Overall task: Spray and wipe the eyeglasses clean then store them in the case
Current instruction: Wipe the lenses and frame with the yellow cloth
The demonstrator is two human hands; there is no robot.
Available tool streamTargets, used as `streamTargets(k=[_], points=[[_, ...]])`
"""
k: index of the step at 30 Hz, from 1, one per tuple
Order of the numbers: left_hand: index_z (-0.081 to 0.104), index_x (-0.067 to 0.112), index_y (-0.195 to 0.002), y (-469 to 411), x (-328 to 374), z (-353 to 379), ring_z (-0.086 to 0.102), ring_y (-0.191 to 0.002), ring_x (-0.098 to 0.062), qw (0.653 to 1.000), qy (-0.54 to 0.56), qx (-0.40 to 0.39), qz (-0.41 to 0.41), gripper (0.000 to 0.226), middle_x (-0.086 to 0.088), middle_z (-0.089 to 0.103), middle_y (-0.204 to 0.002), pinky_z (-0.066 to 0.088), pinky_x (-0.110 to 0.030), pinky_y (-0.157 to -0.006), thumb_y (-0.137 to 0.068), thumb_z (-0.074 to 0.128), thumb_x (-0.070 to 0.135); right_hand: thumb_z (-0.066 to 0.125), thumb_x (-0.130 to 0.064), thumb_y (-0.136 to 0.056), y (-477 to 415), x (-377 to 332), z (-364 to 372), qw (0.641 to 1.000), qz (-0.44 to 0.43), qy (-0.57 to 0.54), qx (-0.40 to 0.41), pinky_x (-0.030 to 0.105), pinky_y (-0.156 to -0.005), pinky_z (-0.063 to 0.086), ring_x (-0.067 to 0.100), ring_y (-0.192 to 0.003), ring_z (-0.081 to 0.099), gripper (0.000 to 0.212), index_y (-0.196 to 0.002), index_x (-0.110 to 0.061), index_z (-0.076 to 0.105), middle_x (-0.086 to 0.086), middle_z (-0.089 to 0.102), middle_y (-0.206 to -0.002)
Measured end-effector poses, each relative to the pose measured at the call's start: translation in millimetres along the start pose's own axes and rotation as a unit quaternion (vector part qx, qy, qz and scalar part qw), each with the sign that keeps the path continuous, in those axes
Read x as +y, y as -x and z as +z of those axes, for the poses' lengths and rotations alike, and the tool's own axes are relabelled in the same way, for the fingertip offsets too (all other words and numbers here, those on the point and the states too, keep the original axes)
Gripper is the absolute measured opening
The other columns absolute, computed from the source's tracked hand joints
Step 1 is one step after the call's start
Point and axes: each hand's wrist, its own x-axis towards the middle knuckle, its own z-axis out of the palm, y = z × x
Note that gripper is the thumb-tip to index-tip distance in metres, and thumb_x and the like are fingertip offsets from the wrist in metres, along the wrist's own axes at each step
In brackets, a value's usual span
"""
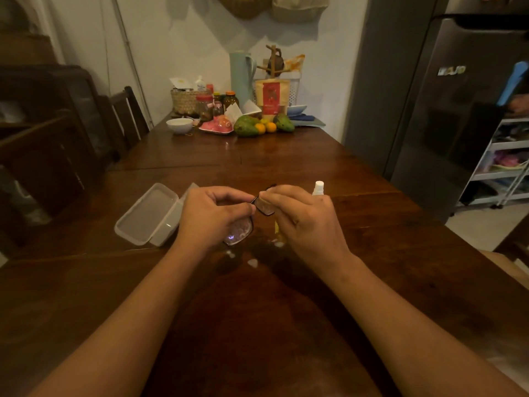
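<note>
Dark-framed eyeglasses (pixel 239 232) are held just above the wooden table (pixel 286 310), between both hands. My left hand (pixel 211 217) grips the frame near the bridge, covering part of the nearer lens. My right hand (pixel 303 219) pinches the farther lens (pixel 264 207) between thumb and fingers, with a pale bit of cloth showing at the fingertips. A small white spray bottle (pixel 318 188) stands just behind my right hand. A translucent plastic case (pixel 148 214) lies open to the left of my left hand.
Small wet droplets (pixel 252 262) lie on the table below the glasses. At the far end sit a white bowl (pixel 179 126), avocados and oranges (pixel 252 126), jars and a basket (pixel 186 100). A chair (pixel 126 116) stands left, a fridge (pixel 458 96) right.
</note>
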Motion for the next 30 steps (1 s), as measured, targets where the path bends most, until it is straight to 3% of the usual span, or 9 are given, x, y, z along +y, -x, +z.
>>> streamTargets(k=[4, 7, 9, 13, 15, 21, 25, 30], points=[[0.077, 0.005, -0.083, 1, 0, -2, 0.071, -0.07, -0.021, 1.0, 0.013, 0.007, 0.003, 0.014, -0.012, 0.075, -0.075, 0.058, -0.028, -0.067, -0.072, 0.077, -0.004, 0.062, -0.016, -0.096, -1, -5, -3, 0.999, -0.038, 0.031, -0.017, 0.045, -0.071, 0.046, 0.015, -0.107, 0.066, 0.029, -0.123, -0.026, 0.069, -0.008, 0.066, -0.125], [0.077, 0.004, -0.083, 0, -1, -1, 0.071, -0.069, -0.023, 1.0, 0.014, 0.004, -0.003, 0.014, -0.014, 0.075, -0.073, 0.059, -0.034, -0.069, -0.072, 0.077, -0.003, 0.062, -0.017, -0.096, 0, 0, -5, 0.999, -0.003, 0.043, 0.007, 0.046, -0.072, 0.045, 0.014, -0.105, 0.065, 0.029, -0.123, -0.026, 0.069, -0.008, 0.066, -0.125], [0.077, 0.005, -0.082, 0, -1, 0, 0.071, -0.066, -0.018, 1.0, 0.01, 0.006, 0.005, 0.015, -0.009, 0.075, -0.07, 0.058, -0.029, -0.065, -0.071, 0.077, -0.004, 0.061, -0.019, -0.096, 0, 1, -7, 0.999, 0.013, 0.045, 0.01, 0.045, -0.073, 0.044, 0.013, -0.105, 0.064, 0.03, -0.124, -0.027, 0.068, -0.009, 0.065, -0.126], [0.076, 0.006, -0.08, 0, -1, 0, 0.069, -0.063, -0.009, 1.0, 0.019, 0.006, 0.011, 0.015, 0.0, 0.074, -0.065, 0.055, -0.019, -0.06, -0.072, 0.076, -0.006, 0.059, -0.019, -0.097, 1, -6, -7, 0.998, -0.034, 0.043, -0.033, 0.039, -0.074, 0.036, 0.014, -0.106, 0.064, 0.032, -0.127, -0.029, 0.066, -0.011, 0.064, -0.13], [0.077, 0.008, -0.079, -1, -3, -2, 0.07, -0.067, -0.012, 1.0, 0.01, 0.013, 0.009, 0.014, -0.003, 0.075, -0.068, 0.056, -0.022, -0.064, -0.072, 0.077, -0.003, 0.059, -0.02, -0.097, 0, -7, -7, 0.997, -0.044, 0.052, -0.046, 0.035, -0.073, 0.029, 0.015, -0.104, 0.064, 0.032, -0.126, -0.03, 0.067, -0.012, 0.064, -0.13], [0.078, 0.008, -0.08, -3, -6, -6, 0.071, -0.078, -0.037, 1.0, 0.013, 0.02, -0.006, 0.011, -0.015, 0.075, -0.074, 0.058, -0.053, -0.08, -0.071, 0.079, 0.003, 0.061, -0.022, -0.094, 2, -3, -13, 0.996, -0.043, 0.064, -0.034, 0.031, -0.072, 0.018, 0.01, -0.093, 0.063, 0.029, -0.12, -0.032, 0.071, -0.014, 0.067, -0.123], [0.078, 0.01, -0.079, -4, -6, -5, 0.071, -0.072, -0.031, 0.999, 0.025, 0.034, -0.002, 0.012, -0.013, 0.075, -0.071, 0.058, -0.047, -0.076, -0.072, 0.078, 0.001, 0.059, -0.023, -0.096, -1, -12, -10, 0.995, -0.057, 0.082, -0.022, 0.034, -0.071, 0.024, 0.015, -0.091, 0.063, 0.031, -0.125, -0.029, 0.068, -0.01, 0.065, -0.128], [0.078, 0.007, -0.08, -5, -6, -7, 0.071, -0.076, -0.035, 0.999, 0.032, 0.041, -0.003, 0.01, -0.016, 0.074, -0.072, 0.058, -0.049, -0.079, -0.072, 0.077, 0.0, 0.057, -0.028, -0.095, 0, -3, -15, 0.996, -0.049, 0.076, -0.026, 0.032, -0.073, 0.018, 0.011, -0.09, 0.063, 0.028, -0.118, -0.031, 0.072, -0.013, 0.069, -0.12]])
